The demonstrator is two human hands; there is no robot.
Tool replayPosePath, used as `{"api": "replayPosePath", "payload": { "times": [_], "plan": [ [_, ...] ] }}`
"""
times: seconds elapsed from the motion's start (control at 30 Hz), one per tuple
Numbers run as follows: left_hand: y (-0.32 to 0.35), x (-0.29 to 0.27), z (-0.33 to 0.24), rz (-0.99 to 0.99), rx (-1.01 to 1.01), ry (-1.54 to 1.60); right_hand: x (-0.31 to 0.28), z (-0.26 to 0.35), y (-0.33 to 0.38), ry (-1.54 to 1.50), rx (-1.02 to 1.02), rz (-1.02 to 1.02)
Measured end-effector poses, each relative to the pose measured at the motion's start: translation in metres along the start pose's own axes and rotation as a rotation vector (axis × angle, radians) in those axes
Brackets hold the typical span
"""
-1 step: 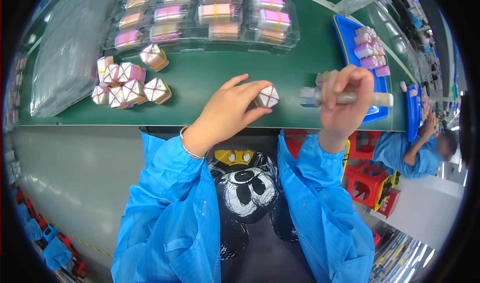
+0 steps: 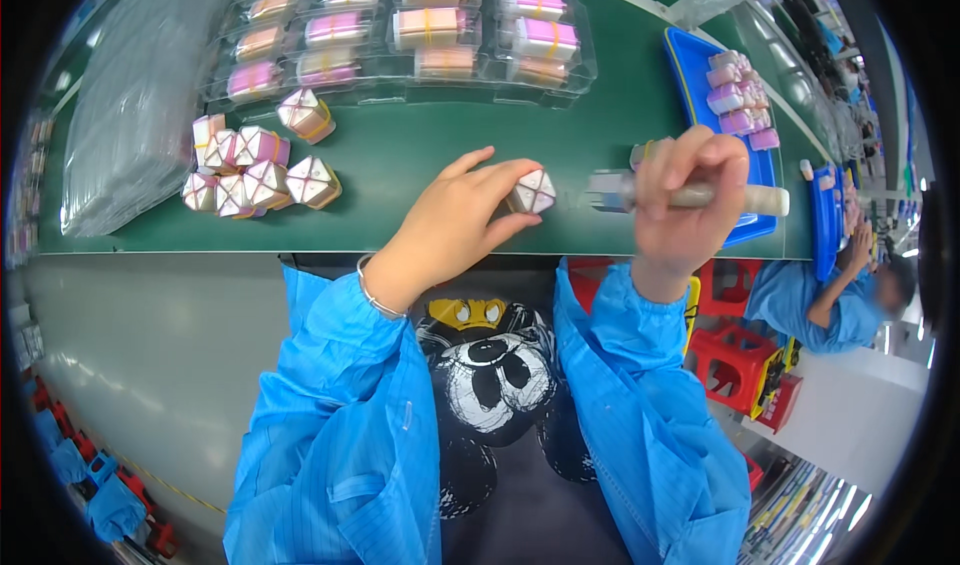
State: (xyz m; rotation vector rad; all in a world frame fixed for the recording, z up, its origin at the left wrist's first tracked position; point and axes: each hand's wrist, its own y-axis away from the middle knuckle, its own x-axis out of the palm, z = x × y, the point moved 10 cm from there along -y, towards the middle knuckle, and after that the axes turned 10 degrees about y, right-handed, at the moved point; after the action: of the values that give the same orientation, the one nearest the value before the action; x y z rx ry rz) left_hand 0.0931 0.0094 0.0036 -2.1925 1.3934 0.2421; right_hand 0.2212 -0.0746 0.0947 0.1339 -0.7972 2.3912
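Note:
My left hand [image 2: 445, 227] grips a small block bundle [image 2: 532, 192] between thumb and fingers, its white, wedge-marked end turned to the right. Facing it, my right hand [image 2: 690, 200] is closed around a pale, rod-shaped hand tool [image 2: 692, 196]. The tool's wide, flat, greyish head [image 2: 608, 191] points left, apart from the bundle; motion blur hides its exact kind. Another bundle [image 2: 652, 152] lies partly hidden behind my right hand. On the table to the left sits a cluster of similar pink and white bundles [image 2: 262, 180] with yellow bands, one a little apart [image 2: 306, 115].
Clear plastic trays [image 2: 400, 90] of banded pink and orange bundles stand at the back. A plastic-wrapped stack [image 2: 145, 115] is at far left. The blue tray [image 2: 690, 80] at right holds more bundles. A co-worker [image 2: 830, 300] sits beyond, near red stools [image 2: 725, 365].
The tool's head has shifted slightly left toward the bundle. My left hand keeps its grip, almost unmoved.

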Motion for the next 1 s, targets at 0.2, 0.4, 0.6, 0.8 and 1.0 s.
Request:
{"api": "replayPosePath", "payload": {
  "times": [0.2, 0.4, 0.6, 0.8, 1.0],
  "plan": [
    [0.004, -0.002, 0.008, 0.056, -0.088, 0.056, 0.055, -0.022, 0.003, 0.036, 0.042, 0.272],
    [0.004, 0.001, 0.013, 0.097, -0.033, 0.066, 0.072, -0.038, 0.001, 0.065, 0.158, 0.361],
    [0.003, -0.002, 0.001, 0.079, 0.046, 0.006, 0.09, -0.043, 0.005, 0.078, 0.26, 0.484],
    [0.004, 0.0, 0.006, 0.112, -0.011, 0.021, 0.086, -0.043, 0.008, 0.119, 0.213, 0.505],
    [0.005, 0.0, 0.009, 0.082, 0.02, 0.034, 0.086, -0.043, 0.007, 0.143, 0.193, 0.477]
  ]
}}
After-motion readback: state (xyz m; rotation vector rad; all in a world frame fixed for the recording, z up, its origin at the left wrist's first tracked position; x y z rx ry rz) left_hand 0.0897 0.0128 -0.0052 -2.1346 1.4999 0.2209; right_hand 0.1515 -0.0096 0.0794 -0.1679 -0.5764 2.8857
